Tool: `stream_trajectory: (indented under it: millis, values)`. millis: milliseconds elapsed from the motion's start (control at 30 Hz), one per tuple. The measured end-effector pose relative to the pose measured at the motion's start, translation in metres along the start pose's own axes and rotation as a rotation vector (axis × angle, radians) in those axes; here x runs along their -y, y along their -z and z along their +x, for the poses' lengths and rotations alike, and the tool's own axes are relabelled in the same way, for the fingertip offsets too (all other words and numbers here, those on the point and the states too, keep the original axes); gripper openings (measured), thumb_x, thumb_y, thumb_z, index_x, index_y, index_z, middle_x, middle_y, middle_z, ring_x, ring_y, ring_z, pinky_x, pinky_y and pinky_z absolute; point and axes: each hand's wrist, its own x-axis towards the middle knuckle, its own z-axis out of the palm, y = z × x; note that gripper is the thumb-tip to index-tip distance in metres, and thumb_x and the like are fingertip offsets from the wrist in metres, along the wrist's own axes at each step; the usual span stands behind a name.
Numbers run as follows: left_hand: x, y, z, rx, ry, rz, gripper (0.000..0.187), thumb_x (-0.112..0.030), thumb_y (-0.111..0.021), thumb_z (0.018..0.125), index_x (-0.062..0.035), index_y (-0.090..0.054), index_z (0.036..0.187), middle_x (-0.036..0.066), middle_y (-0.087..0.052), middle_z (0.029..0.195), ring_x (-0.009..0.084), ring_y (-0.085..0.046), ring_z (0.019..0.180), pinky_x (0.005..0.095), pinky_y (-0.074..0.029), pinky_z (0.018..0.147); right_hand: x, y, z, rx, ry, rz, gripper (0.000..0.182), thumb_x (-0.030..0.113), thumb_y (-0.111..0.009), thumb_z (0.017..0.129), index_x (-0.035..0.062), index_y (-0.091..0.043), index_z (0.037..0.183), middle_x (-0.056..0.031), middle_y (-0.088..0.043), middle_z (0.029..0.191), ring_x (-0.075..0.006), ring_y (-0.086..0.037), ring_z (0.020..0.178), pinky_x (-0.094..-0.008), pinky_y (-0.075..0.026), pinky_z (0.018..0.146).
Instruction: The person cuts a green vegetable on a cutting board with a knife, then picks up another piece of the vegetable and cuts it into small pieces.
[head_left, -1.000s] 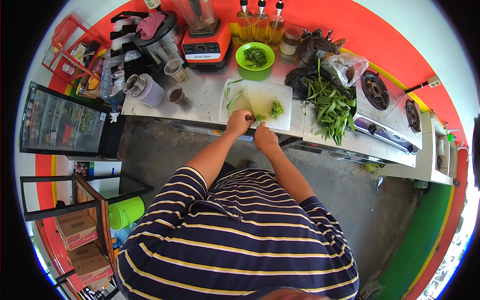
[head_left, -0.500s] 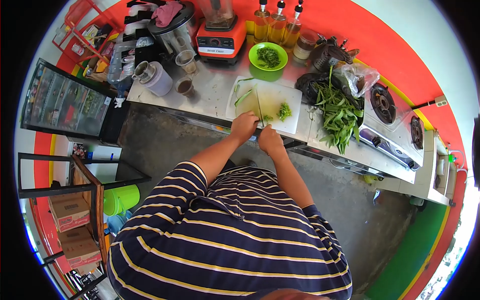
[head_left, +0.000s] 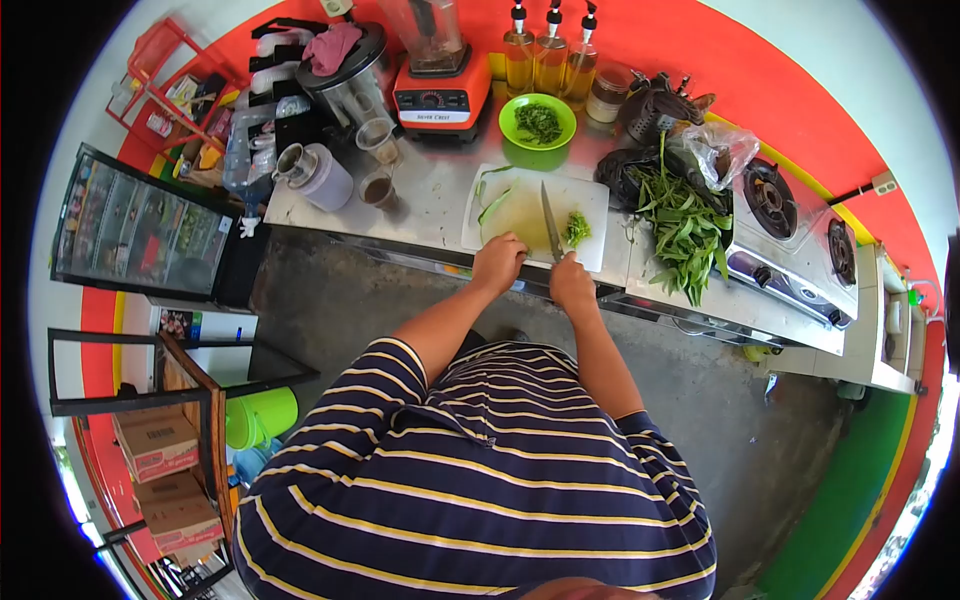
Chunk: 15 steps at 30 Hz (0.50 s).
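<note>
My right hand (head_left: 573,285) is wrapped round the handle of a knife (head_left: 551,218). Its blade points away from me across a white cutting board (head_left: 480,235), flanking a small pile of chopped greens (head_left: 578,228). At the board's front edge is my left hand (head_left: 500,262), fingers curled inward; whatever they may hold is hidden. Long green stalks (head_left: 495,203) lie on the board's left part. Beyond the board, a lime green bowl (head_left: 538,153) contains more chopped greens (head_left: 537,123).
Leafy greens (head_left: 685,235) lie on the steel counter (head_left: 430,220) to the right, beside a gas stove (head_left: 790,255). A red blender (head_left: 437,98), oil bottles (head_left: 550,65), a brown-filled cup (head_left: 380,192) and a white-and-metal container (head_left: 322,180) stand behind and to the left.
The knife has shifted right, from beside my left hand to the chopped pile. The small bits near the blade now lie with that pile. My hands have moved farther apart.
</note>
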Motion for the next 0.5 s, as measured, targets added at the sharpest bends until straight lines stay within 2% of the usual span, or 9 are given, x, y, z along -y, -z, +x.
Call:
stream_trajectory:
  millis: [100,167,200,333,500]
  values:
    - [0.003,0.001,0.007,0.031,0.047,-0.027,0.015,-0.012,-0.074,0.081,-0.0079,-0.075,0.096,0.009,-0.07,0.096,0.0307,-0.068,0.093,0.043,-0.054,0.077,-0.013,0.005,0.009,-0.064,-0.038,-0.029,0.041,0.032,-0.054,0.101,-0.0033,-0.047,0.12,-0.0309,-0.067,0.114,-0.0476,-0.066,0.108,-0.053,-0.053,0.093]
    - [0.008,0.002,0.014,0.088,0.081,-0.068,0.016,-0.011,-0.075,0.081,-0.0074,-0.075,0.096,0.009,-0.072,0.096,0.0301,-0.069,0.092,0.0422,-0.054,0.077,-0.015,0.015,0.011,-0.148,-0.022,-0.031,0.033,0.023,-0.052,0.1,-0.0044,-0.047,0.116,-0.0292,-0.069,0.11,-0.0444,-0.069,0.103,-0.048,-0.057,0.088]
    - [0.007,0.003,0.017,0.135,0.124,-0.103,0.017,-0.011,-0.075,0.08,-0.0069,-0.074,0.097,0.009,-0.073,0.096,0.0295,-0.07,0.091,0.0413,-0.054,0.077,-0.017,0.015,0.016,-0.137,-0.029,0.001,0.039,0.031,-0.054,0.101,-0.0037,-0.048,0.118,-0.0317,-0.067,0.111,-0.049,-0.066,0.105,-0.0534,-0.054,0.091]
    - [-0.003,0.008,0.029,0.145,0.203,-0.077,0.023,-0.009,-0.075,0.079,-0.0083,-0.073,0.102,0.01,-0.075,0.093,0.0292,-0.072,0.089,0.0407,-0.055,0.077,-0.02,0.004,0.016,-0.251,0.07,0.11,0.037,0.03,-0.055,0.1,-0.0041,-0.049,0.115,-0.0334,-0.068,0.101,-0.0515,-0.066,0.096,-0.0562,-0.053,0.086]
    - [-0.003,-0.001,0.044,0.107,0.162,-0.099,0.016,-0.007,-0.075,0.079,-0.0073,-0.074,0.095,0.011,-0.075,0.091,0.0296,-0.072,0.088,0.0409,-0.055,0.077,-0.006,0.015,0.004,-0.247,0.135,0.122,0.038,0.033,-0.055,0.1,-0.0017,-0.051,0.114,-0.0319,-0.069,0.098,-0.0474,-0.069,0.095,-0.0541,-0.054,0.084]
